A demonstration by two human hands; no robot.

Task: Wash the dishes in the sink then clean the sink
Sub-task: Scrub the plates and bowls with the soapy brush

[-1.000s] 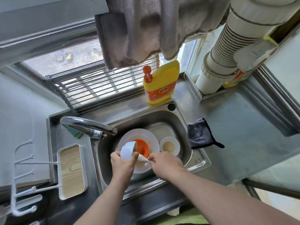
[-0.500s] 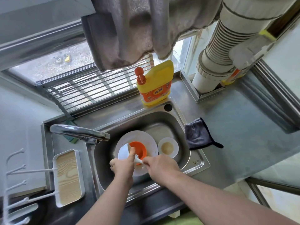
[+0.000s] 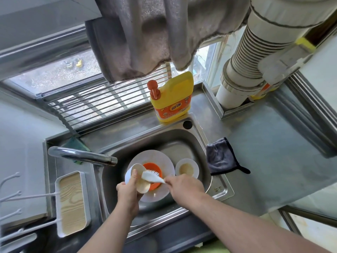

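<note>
My left hand [image 3: 128,193] grips a small white bowl [image 3: 140,179], tilted on its side over the steel sink [image 3: 184,145], thumb on its rim. My right hand [image 3: 186,187] holds a white dish brush [image 3: 152,176] whose bristles lie against the bowl's stained inside. Under them a large white plate [image 3: 164,161] lies in the sink with an orange bowl [image 3: 155,170] on it. A second small white bowl [image 3: 187,168] with brownish residue sits to the right in the basin.
The faucet [image 3: 82,155] reaches over the sink's left side. A yellow detergent bottle [image 3: 172,99] stands behind the sink, a dark cloth [image 3: 221,157] lies on the right counter, and a wood-patterned white tray [image 3: 72,203] sits at left. A grey towel [image 3: 155,33] hangs overhead.
The bowl in my left hand has turned so its stained inside faces up, and the brush in my right hand has moved onto that inside. The camera view shifted slightly.
</note>
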